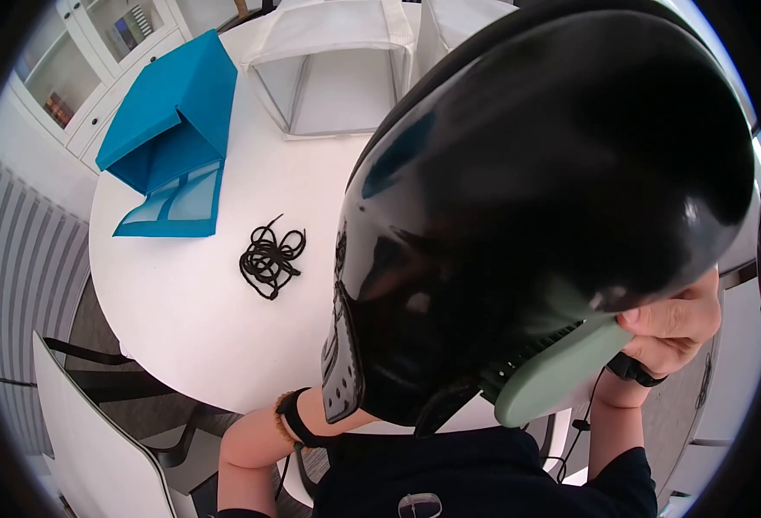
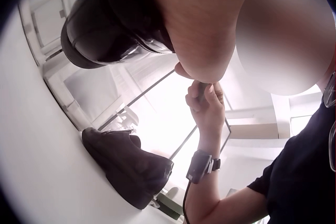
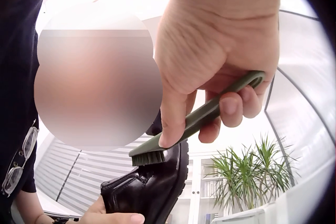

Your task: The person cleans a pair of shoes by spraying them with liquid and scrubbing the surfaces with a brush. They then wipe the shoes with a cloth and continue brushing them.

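A glossy black shoe [image 1: 536, 181] fills much of the head view, raised close to the camera. My left hand [image 3: 118, 217] grips it from below in the right wrist view; the head view shows only that forearm, the hand hidden behind the shoe. My right hand [image 1: 678, 324] holds a green brush [image 1: 562, 371] by its handle, thumb pressed along it. In the right wrist view the bristles of the brush [image 3: 194, 124] touch the top of the shoe [image 3: 152, 190] near its opening.
Black laces [image 1: 270, 259] lie bundled on the white table [image 1: 182, 319], near an open blue box [image 1: 173, 121] and a white fabric box [image 1: 329, 47]. Another dark shoe [image 2: 128, 166] stands on the table. A chair [image 1: 96, 423] is at the lower left.
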{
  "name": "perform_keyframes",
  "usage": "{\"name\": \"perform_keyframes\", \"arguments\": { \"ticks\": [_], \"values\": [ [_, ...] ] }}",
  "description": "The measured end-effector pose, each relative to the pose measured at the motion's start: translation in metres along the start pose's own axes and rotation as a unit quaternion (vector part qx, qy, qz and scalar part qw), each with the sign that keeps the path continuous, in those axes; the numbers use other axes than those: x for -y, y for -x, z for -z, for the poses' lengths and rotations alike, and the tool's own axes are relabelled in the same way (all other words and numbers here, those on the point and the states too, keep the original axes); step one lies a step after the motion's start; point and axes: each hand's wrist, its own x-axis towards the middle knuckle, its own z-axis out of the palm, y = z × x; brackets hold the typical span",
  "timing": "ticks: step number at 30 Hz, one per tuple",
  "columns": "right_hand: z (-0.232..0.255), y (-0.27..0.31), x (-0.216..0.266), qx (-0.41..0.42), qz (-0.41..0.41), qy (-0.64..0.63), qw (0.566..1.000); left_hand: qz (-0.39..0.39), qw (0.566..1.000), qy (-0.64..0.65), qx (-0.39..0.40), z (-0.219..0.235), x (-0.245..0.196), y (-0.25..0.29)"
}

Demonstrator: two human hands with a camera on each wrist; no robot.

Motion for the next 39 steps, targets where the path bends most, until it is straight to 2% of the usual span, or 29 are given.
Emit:
{"name": "perform_keyframes", "arguments": {
  "ticks": [5, 10, 19, 25, 34, 39],
  "values": [
    [0.003, 0.0, 0.008, 0.004, -0.03, 0.045, 0.999, 0.002, 1.0, 0.01, -0.004, 0.001, -0.001, -0.001],
    [0.001, -0.004, 0.004, -0.003, 0.008, 0.049, 0.999, 0.005, 1.0, 0.018, -0.01, 0.002, -0.002, -0.001],
    [-0.005, -0.006, 0.003, -0.023, 0.012, 0.042, 0.999, 0.01, 0.999, 0.033, -0.021, 0.003, -0.004, -0.002],
    [-0.001, -0.007, 0.006, -0.005, -0.004, 0.045, 0.999, 0.009, 0.999, 0.039, -0.035, 0.005, -0.004, -0.004],
    [-0.005, -0.006, 0.004, -0.035, 0.029, 0.079, 0.996, 0.013, 0.997, 0.054, -0.049, 0.006, -0.004, -0.003],
    [-0.002, -0.01, 0.001, -0.017, 0.028, 0.048, 0.998, 0.01, 0.997, 0.061, -0.056, 0.007, -0.002, -0.007]
  ]
}}
